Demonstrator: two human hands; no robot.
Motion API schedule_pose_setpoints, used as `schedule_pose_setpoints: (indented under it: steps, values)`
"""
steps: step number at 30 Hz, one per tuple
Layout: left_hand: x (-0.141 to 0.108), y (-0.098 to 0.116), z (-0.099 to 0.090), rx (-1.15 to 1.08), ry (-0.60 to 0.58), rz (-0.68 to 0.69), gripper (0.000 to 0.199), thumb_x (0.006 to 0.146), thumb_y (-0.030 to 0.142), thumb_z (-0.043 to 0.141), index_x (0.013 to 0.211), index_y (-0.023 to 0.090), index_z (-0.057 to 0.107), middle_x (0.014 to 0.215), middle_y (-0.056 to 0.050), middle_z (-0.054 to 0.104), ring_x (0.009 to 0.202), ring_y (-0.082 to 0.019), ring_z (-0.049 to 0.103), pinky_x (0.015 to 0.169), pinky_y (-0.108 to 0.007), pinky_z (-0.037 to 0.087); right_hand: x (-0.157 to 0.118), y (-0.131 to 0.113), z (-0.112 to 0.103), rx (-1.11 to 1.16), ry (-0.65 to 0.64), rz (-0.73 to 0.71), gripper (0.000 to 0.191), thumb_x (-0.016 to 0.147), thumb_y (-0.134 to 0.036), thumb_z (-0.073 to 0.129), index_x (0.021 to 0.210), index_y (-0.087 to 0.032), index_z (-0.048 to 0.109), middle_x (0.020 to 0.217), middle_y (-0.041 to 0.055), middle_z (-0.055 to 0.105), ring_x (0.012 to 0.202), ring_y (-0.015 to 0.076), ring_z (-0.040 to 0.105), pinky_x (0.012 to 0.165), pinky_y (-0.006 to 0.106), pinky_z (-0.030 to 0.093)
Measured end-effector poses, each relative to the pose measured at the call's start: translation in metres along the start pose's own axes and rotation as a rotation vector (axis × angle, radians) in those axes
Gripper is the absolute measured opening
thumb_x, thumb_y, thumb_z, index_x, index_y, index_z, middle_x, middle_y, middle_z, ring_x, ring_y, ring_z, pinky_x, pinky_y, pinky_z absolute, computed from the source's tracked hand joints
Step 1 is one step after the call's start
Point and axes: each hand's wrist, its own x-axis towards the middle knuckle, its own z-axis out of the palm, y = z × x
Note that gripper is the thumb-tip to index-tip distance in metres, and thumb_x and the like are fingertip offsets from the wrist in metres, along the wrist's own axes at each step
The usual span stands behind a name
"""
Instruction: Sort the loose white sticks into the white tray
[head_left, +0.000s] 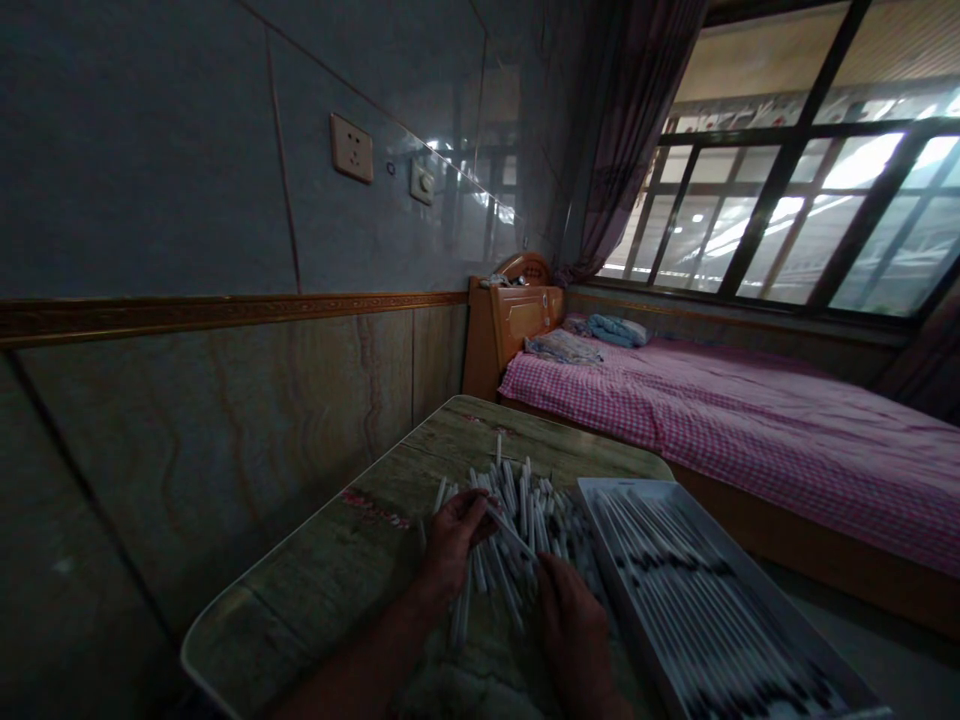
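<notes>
A slim white pen-like tube [511, 530] slants between my two hands. My left hand [456, 530] pinches its upper end, and my right hand [571, 615] has its fingers closed at the lower end. Beneath and behind them lies a loose pile of similar white tubes [532, 500], pointing in many directions. To the right of my right hand, a white tray [626, 590] holds rows of slim white sticks with black ends [697, 590]. The dim light hides fine detail on the tubes.
Everything rests on a marble-patterned table [300, 610] with a pale rim, close to the tiled wall [337, 390]. Beyond the table is a bed [720, 400] with a pink checked cover and a wooden headboard [517, 325]. A window [780, 200] is at the back right.
</notes>
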Motion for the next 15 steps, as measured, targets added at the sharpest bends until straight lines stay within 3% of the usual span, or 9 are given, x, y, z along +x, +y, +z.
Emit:
schedule_pose_setpoints:
  steps: [4, 7, 11, 13, 15]
  values:
    - [-0.005, 0.005, 0.003, 0.051, -0.044, 0.060, 0.039, 0.058, 0.036, 0.085, 0.084, 0.013, 0.067, 0.078, -0.006, 0.074, 0.069, -0.018, 0.070, 0.064, -0.029, 0.058, 0.005, -0.011, -0.008, 0.110, -0.081, 0.197, 0.037, 0.086, -0.045, 0.044, 0.097, -0.021, 0.070, 0.091, 0.0078, 0.073, 0.085, 0.0209, 0.068, 0.077, 0.029, 0.051]
    - [-0.008, 0.007, 0.004, 0.078, -0.075, 0.100, 0.039, 0.061, 0.038, 0.082, 0.088, 0.014, 0.067, 0.078, -0.006, 0.074, 0.072, -0.019, 0.070, 0.066, -0.030, 0.057, 0.013, -0.017, -0.010, 0.288, -0.182, 0.389, 0.037, 0.076, -0.051, 0.051, 0.083, -0.019, 0.069, 0.074, 0.0039, 0.068, 0.071, 0.0185, 0.063, 0.064, 0.027, 0.048]
    - [-0.012, 0.008, 0.007, 0.123, -0.076, 0.096, 0.045, 0.060, 0.040, 0.082, 0.094, 0.015, 0.065, 0.079, -0.006, 0.074, 0.072, -0.019, 0.070, 0.066, -0.031, 0.057, 0.018, -0.025, -0.003, 0.574, -0.361, 0.629, 0.041, 0.061, -0.061, 0.059, 0.059, -0.020, 0.053, 0.046, -0.0064, 0.043, 0.042, 0.0084, 0.040, 0.042, 0.021, 0.031]
    - [-0.013, 0.008, 0.008, 0.136, -0.075, 0.084, 0.050, 0.060, 0.040, 0.081, 0.100, 0.015, 0.064, 0.079, -0.005, 0.074, 0.074, -0.020, 0.071, 0.068, -0.030, 0.056, 0.020, -0.030, -0.002, 0.609, -0.445, 0.682, 0.044, 0.059, -0.064, 0.059, 0.061, -0.022, 0.048, 0.044, -0.0082, 0.041, 0.036, 0.0067, 0.035, 0.038, 0.021, 0.026]
    - [-0.012, 0.008, 0.007, 0.129, -0.099, 0.082, 0.059, 0.063, 0.043, 0.079, 0.112, 0.017, 0.059, 0.083, -0.006, 0.075, 0.080, -0.022, 0.072, 0.071, -0.031, 0.056, 0.025, -0.033, -0.008, 0.563, -0.470, 0.657, 0.045, 0.062, -0.066, 0.056, 0.066, -0.022, 0.047, 0.047, -0.0063, 0.048, 0.035, 0.0075, 0.038, 0.037, 0.020, 0.027]
